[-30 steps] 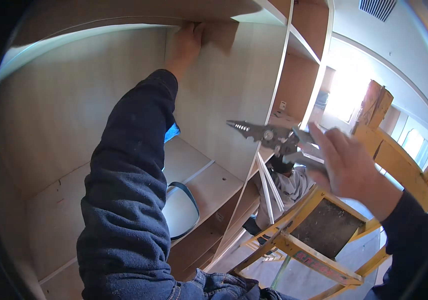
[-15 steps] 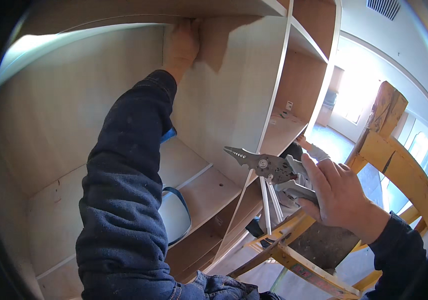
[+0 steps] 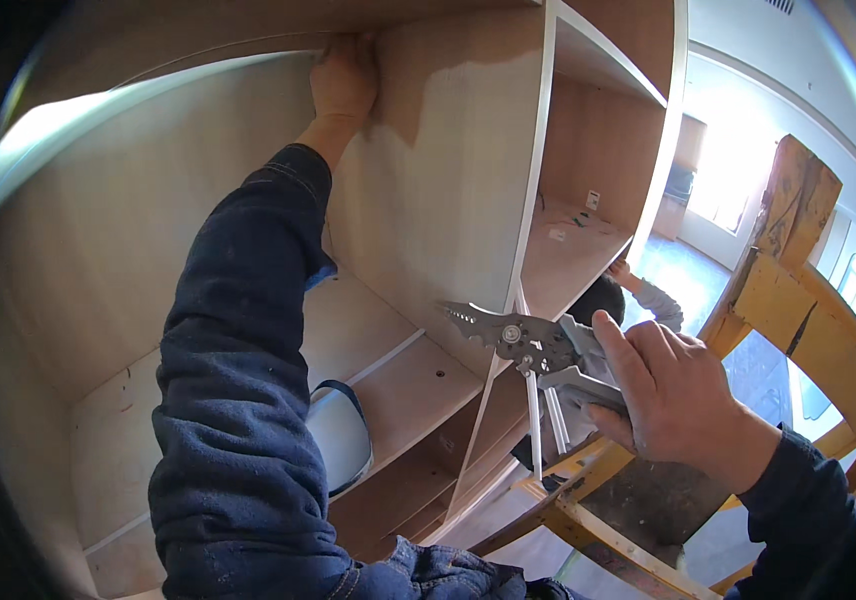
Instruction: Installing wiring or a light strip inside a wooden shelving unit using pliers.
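Observation:
In my right hand (image 3: 673, 395) is a grey multi-hole wire stripper (image 3: 528, 340). Its jaws point left, in front of the cabinet's upright divider (image 3: 438, 190), and my fingers wrap its handles. My left hand (image 3: 344, 85) reaches up to the top inner corner of the wooden cabinet compartment, right under the upper panel (image 3: 248, 22). Those fingers are curled and their tips are lost in shadow, so anything pinched there is hidden. A thin dark line runs along the upper panel toward that hand.
Below my left arm, a light-blue case with a dark strap (image 3: 343, 440) lies on a shelf. A worn yellow wooden ladder (image 3: 813, 310) stands at right. Beyond the divider, another person's hand (image 3: 626, 275) touches a shelf edge. White strips (image 3: 535, 425) stand below the stripper.
The view has shifted slightly, showing more of the shelves on the right. My left hand remains at the upper corner, and my right still grips the wire stripper.

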A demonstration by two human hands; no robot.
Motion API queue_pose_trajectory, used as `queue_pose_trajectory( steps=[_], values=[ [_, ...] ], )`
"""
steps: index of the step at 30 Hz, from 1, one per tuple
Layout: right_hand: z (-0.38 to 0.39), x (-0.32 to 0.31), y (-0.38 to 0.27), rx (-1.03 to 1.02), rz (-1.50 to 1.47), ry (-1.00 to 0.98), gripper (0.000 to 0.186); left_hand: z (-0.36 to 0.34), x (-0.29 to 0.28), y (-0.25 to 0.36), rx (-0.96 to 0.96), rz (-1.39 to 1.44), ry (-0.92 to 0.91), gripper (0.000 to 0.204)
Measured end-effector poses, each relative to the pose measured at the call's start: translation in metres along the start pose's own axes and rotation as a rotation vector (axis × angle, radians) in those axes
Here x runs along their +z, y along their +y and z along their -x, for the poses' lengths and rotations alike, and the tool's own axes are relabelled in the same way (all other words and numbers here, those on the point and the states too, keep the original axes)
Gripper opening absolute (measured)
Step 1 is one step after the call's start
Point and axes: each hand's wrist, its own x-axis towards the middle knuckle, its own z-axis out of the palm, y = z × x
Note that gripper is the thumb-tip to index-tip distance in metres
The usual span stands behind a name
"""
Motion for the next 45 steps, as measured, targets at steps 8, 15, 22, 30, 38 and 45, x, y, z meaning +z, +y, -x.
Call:
queue_pose_trajectory(
  steps=[8, 15, 22, 30, 38, 45],
  values=[
    [-0.003, 0.004, 0.000, -0.001, 0.039, 0.108, 0.069, 0.002, -0.007, 0.011, -0.097, 0.123, -0.024, 0.033],
    [0.001, 0.003, -0.001, 0.012, 0.051, 0.110, 0.069, 0.001, -0.013, 0.024, -0.019, 0.265, 0.147, 0.032],
    [0.002, 0.002, 0.000, 0.000, 0.039, 0.170, 0.069, -0.003, -0.028, 0.028, -0.388, 0.497, -0.066, 0.027],
    [0.006, 0.006, 0.000, 0.016, 0.011, 0.236, 0.068, -0.011, -0.058, 0.077, -0.718, 0.782, -0.109, 0.024],
    [0.005, 0.010, 0.003, -0.008, -0.059, 0.327, 0.067, -0.015, -0.025, 0.062, -0.618, 0.644, 0.065, 0.020],
    [0.005, 0.013, 0.009, -0.006, -0.136, 0.362, 0.064, -0.009, -0.028, 0.069, -0.751, 0.695, 0.179, 0.017]
  ],
)
